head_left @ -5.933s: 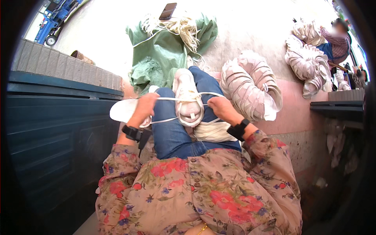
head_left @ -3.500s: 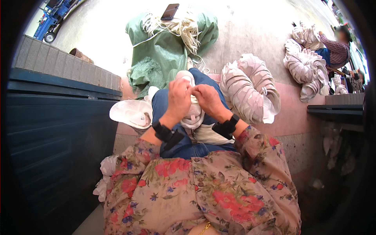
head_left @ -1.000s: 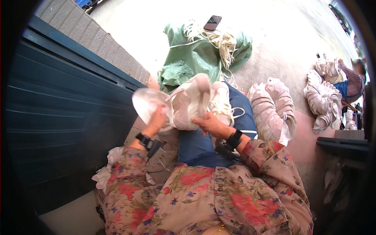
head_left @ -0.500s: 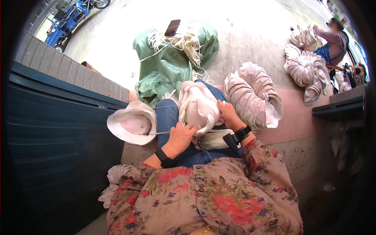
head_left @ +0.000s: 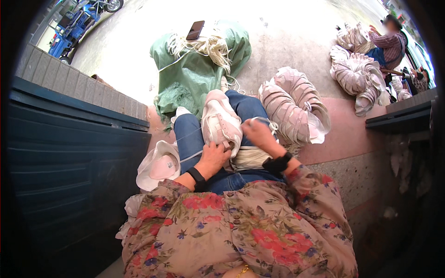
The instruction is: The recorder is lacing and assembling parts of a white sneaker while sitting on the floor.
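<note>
A white and pale pink shoe upper (head_left: pixel 221 118) rests across my lap, eyelets along its side. My left hand (head_left: pixel 213 158) grips its near end with bent fingers. My right hand (head_left: pixel 259 135), a little blurred, is closed at the upper's right side, apart from it. A white shoelace (head_left: pixel 272 125) loops out by its fingers. Under my wrists lies a bundle of pale laces (head_left: pixel 252 159) on my thighs. By my left knee sits another white upper (head_left: pixel 160 167) with a pink insole.
Ahead stands a green sack (head_left: pixel 190 76) with loose laces (head_left: pixel 211 46) and a phone (head_left: pixel 195 30) on top. Nested uppers (head_left: pixel 292 109) lie to the right. A dark blue metal panel (head_left: pixel 79 171) closes off the left. Far right, a co-worker (head_left: pixel 391 46) sits beside more stacked uppers (head_left: pixel 357 74).
My right hand has come off the upper's edge, with a lace now looping beside it. The upper has turned slightly on my lap. My left hand stays at its near end.
</note>
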`<action>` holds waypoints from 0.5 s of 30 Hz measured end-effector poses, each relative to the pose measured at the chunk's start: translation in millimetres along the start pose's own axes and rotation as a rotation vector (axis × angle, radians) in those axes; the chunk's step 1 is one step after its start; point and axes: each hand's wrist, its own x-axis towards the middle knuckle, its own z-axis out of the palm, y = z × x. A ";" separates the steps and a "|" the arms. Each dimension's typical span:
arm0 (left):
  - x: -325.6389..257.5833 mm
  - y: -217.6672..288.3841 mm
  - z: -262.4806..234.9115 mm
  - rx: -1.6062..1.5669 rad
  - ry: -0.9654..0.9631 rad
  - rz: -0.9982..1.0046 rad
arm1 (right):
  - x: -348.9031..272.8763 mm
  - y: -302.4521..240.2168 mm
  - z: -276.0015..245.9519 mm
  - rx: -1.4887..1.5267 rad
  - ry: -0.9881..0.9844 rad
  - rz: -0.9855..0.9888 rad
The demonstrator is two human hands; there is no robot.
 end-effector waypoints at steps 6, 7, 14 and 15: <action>-0.8 -17.9 0.5 -0.020 0.102 0.024 | 8.0 -45.6 30.6 -0.406 -0.242 0.017; -0.3 -17.9 -2.9 -0.036 0.081 0.001 | 13.2 -42.8 33.0 -0.410 -0.239 0.004; -43.4 -39.7 -38.0 -0.116 0.455 -0.310 | 33.1 0.5 33.0 -0.246 -0.354 0.208; -65.4 -46.7 -43.3 -0.100 0.496 -0.459 | 34.1 -2.3 34.2 -0.265 -0.355 0.195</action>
